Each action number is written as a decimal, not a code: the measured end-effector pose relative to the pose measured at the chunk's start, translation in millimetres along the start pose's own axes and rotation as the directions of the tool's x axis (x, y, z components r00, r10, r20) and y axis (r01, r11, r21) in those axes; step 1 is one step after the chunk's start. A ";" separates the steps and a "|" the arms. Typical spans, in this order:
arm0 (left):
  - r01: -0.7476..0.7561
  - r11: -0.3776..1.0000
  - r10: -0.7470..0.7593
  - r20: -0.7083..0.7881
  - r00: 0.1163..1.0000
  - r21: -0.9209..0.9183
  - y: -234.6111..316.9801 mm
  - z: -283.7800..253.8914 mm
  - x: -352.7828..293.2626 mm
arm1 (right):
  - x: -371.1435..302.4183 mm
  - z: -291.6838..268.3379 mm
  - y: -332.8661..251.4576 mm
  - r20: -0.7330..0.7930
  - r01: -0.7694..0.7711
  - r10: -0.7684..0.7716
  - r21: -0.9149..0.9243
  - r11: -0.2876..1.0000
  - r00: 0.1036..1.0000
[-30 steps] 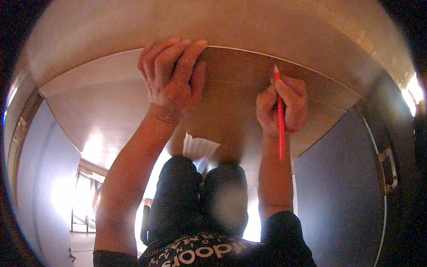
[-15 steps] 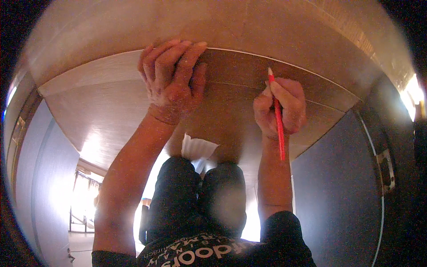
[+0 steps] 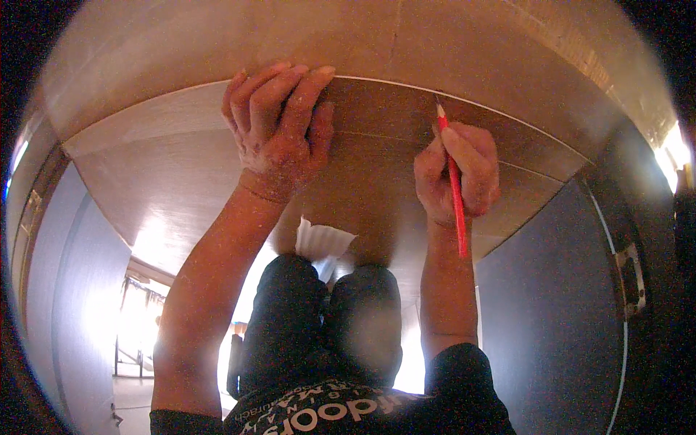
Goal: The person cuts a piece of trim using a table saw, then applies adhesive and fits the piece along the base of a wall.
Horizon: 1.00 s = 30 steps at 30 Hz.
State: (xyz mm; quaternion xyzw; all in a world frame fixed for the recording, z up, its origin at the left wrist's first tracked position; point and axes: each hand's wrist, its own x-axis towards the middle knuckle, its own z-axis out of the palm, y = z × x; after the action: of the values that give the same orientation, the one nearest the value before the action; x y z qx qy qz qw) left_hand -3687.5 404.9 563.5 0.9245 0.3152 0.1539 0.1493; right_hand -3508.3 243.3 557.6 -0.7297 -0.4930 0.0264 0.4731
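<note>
My right hand (image 3: 464, 163) pinches a red pencil (image 3: 456, 192) between thumb and fingers. Its sharpened tip points away from me, just short of a thin pale edge, on or close to a brown wood-grain plank (image 3: 380, 105); whether it touches cannot be told. To the left, my left hand (image 3: 278, 130) lies across the same plank with its fingers extended and slightly apart. Its fingertips reach the pale edge, and the thumb rests lower, on the wood. A fine seam runs below the plank, parallel to that edge.
Wood-grain flooring (image 3: 174, 174) spreads nearer me. Dark grey-blue door panels stand at the left (image 3: 80, 268) and right (image 3: 540, 290), the right one near a metal strike plate (image 3: 630, 279). A crumpled white sheet (image 3: 322, 239) lies by my knees. Beyond the pale edge is a tan surface (image 3: 326, 36).
The pencil has tipped slightly, its tip a little nearer the pale edge and its rear end up a touch. My left hand has shifted very slightly to the left.
</note>
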 end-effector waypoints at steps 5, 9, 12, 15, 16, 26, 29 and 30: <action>0.019 1.000 -0.020 0.019 1.000 0.019 -3.5 -5.6 -3.3 | -0.5 -1.0 -0.9 0.072 -0.035 0.033 0.032 0.999 0.997; 0.003 1.000 -0.003 0.008 1.000 0.005 0.0 -1.4 -0.7 | -10.7 -3.4 9.1 0.050 -0.040 0.039 0.019 0.999 0.998; 0.005 1.000 -0.005 0.010 1.000 0.009 0.5 0.4 -1.1 | -6.9 2.9 7.1 -0.084 0.073 -0.071 0.024 0.997 0.994; 0.007 1.000 -0.007 0.006 1.000 0.007 -0.3 -0.8 -4.6 | -13.3 -6.5 3.6 0.064 -0.069 0.064 0.083 0.994 0.996; 0.009 1.000 -0.009 0.010 1.000 0.000 -0.3 -1.3 -5.1 | -11.2 -6.4 -1.9 0.061 -0.095 0.089 0.096 0.991 0.994; 0.014 1.000 -0.014 0.012 1.000 0.008 -2.2 2.1 -6.1 | 4.3 -0.3 -17.0 0.061 -0.128 0.128 -0.009 0.992 0.990; 0.013 1.000 -0.013 0.013 1.000 -0.002 -4.4 4.1 -6.7 | -1.3 3.7 -10.1 -0.027 -0.101 0.101 0.007 0.995 0.994; 0.014 1.000 -0.014 0.014 1.000 -0.002 -4.7 4.1 -6.7 | -0.2 3.3 -11.5 -0.026 -0.102 0.102 0.007 0.995 0.994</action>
State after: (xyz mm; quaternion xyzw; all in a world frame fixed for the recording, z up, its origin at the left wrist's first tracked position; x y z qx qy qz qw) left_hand -3693.5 403.5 556.7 0.9231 0.3206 0.1467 0.1537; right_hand -3518.0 246.1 563.9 -0.7528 -0.4487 0.0425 0.4797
